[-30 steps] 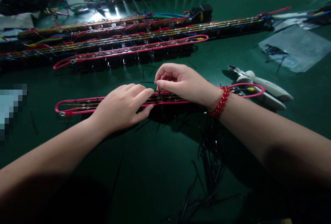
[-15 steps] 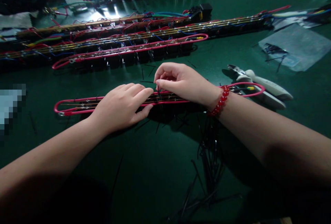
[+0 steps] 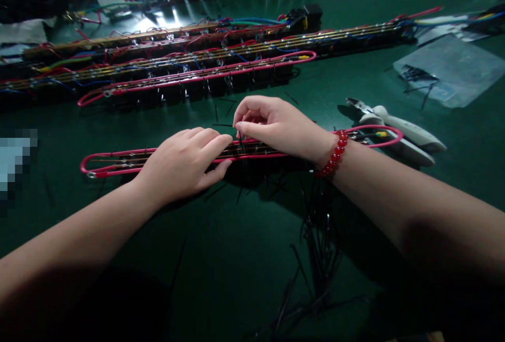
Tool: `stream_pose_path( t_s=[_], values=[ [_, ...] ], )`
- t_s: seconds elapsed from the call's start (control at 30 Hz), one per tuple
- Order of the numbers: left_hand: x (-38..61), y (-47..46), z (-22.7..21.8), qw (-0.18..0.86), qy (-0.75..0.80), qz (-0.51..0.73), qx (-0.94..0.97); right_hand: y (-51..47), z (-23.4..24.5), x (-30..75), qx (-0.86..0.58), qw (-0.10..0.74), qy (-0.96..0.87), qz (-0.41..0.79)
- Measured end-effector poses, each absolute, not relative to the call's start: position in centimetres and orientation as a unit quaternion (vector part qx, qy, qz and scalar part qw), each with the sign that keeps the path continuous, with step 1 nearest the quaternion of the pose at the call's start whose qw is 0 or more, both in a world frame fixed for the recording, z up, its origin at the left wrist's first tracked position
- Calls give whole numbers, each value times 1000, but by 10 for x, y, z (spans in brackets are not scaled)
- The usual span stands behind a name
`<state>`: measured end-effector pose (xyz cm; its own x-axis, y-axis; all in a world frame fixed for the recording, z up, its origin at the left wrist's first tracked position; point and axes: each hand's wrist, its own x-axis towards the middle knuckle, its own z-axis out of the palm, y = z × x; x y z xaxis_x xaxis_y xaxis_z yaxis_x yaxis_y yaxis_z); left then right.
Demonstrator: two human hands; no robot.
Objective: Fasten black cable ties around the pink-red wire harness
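Note:
A long wiring assembly with red cable looped around its edge lies across the green table. My left hand is closed over its middle, thumb on the near side and fingers across the top. Just to the right, my right hand pinches the end of a thin black cable tie that stands up from the assembly. Where the tie passes under the cable is hidden. A red bead bracelet circles my right wrist.
White-handled cutters lie beside the assembly's right end. Loose black cable ties are scattered in front. A clear plastic bag sits at right. Behind, a similar red-looped assembly lies beside longer wired strips.
Almost nothing differs. The whole view has shifted very slightly, and both hands keep the same hold.

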<state>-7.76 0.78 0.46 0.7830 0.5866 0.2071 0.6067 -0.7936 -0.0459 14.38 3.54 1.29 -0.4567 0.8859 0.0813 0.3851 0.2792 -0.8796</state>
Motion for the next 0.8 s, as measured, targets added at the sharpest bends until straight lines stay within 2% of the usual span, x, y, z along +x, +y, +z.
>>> stream_pose_path(
  t_s=[0.8],
  values=[
    [-78,8,3,53,-318,-87,-943,35,14,143,-430,292,-745,419]
  ],
)
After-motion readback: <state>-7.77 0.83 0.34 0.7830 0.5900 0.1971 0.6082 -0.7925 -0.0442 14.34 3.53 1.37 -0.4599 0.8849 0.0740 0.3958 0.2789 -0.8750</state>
